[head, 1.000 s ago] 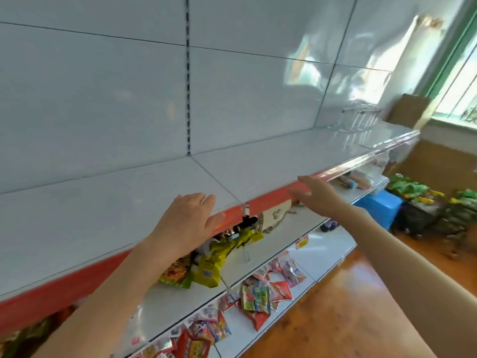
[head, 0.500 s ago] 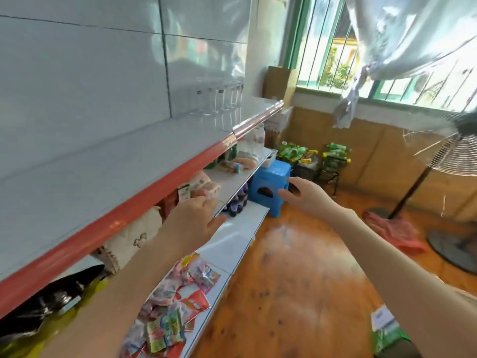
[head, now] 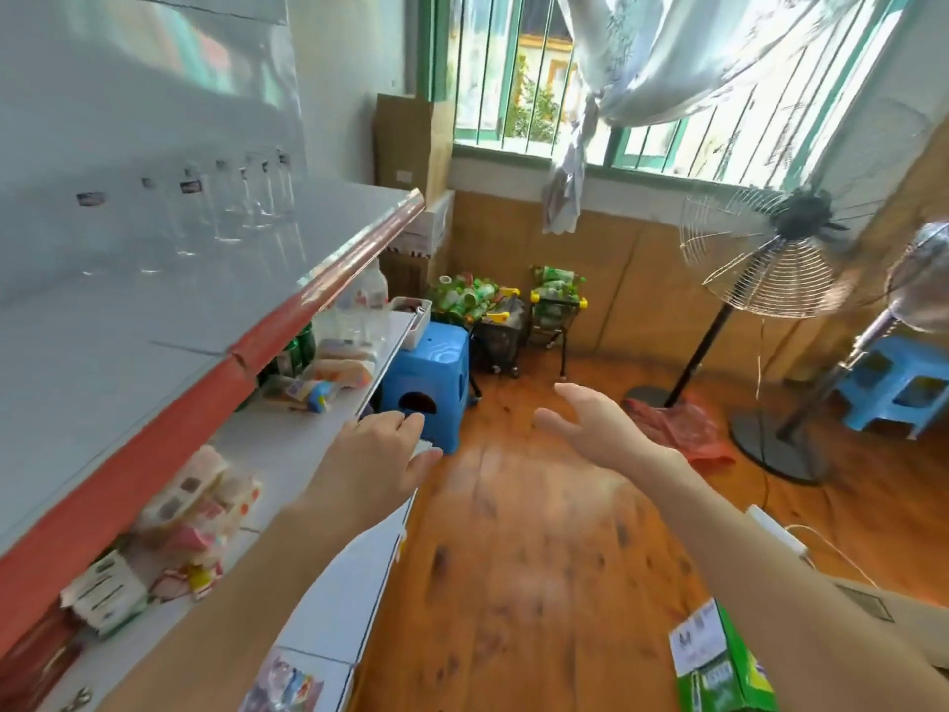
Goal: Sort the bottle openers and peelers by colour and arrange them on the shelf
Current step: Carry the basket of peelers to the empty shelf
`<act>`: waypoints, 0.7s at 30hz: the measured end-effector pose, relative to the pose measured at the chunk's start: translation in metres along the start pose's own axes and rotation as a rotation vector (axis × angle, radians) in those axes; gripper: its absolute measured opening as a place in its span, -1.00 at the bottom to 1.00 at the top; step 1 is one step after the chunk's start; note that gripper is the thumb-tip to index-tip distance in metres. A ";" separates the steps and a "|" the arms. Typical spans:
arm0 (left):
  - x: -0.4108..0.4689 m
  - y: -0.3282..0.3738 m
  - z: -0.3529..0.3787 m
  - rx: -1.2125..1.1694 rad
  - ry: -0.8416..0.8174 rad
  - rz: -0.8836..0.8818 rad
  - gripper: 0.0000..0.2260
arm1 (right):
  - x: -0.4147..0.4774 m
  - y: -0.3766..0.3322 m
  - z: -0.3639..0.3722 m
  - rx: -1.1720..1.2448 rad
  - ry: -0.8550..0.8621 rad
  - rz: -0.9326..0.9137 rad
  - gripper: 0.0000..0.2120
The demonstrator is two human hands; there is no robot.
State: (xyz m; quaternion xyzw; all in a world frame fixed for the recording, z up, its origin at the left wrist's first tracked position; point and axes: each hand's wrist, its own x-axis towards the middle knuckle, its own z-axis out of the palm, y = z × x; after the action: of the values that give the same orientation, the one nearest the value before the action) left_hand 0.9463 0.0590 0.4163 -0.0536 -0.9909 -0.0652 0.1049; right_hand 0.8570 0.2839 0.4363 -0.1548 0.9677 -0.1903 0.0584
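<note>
- Since the earlier frames the view swings right, away from the shelf face toward the window end. Both hands leave the red shelf edge [head: 328, 285] and now reach out ahead.
- The left hand [head: 377, 457] has loose, uncurled fingers and holds nothing, just beside the lower shelf [head: 287, 439]. The right hand [head: 590, 426] is spread wide over the wooden floor [head: 539, 557], also empty.
- No bottle openers or peelers can be made out. None lie on the top shelf [head: 128, 326], where clear glasses [head: 241, 203] stand near the far end.
- Sorting looks unstarted: the tools must be found, grouped by colour and set out.
</note>
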 end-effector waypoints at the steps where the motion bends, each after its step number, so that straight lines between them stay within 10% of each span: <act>1: 0.025 -0.001 0.008 -0.001 -0.010 0.009 -0.55 | 0.017 0.010 -0.003 0.011 -0.002 0.026 -0.42; 21: 0.489 -0.005 0.155 -0.116 -0.168 -0.082 -0.39 | 0.448 0.198 -0.061 0.076 -0.048 0.013 -0.45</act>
State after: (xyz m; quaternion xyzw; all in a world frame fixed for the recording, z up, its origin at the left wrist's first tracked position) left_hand 0.4392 0.1214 0.3707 -0.0242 -0.9921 -0.1221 0.0153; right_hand 0.3684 0.3353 0.3913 -0.1507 0.9591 -0.2225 0.0887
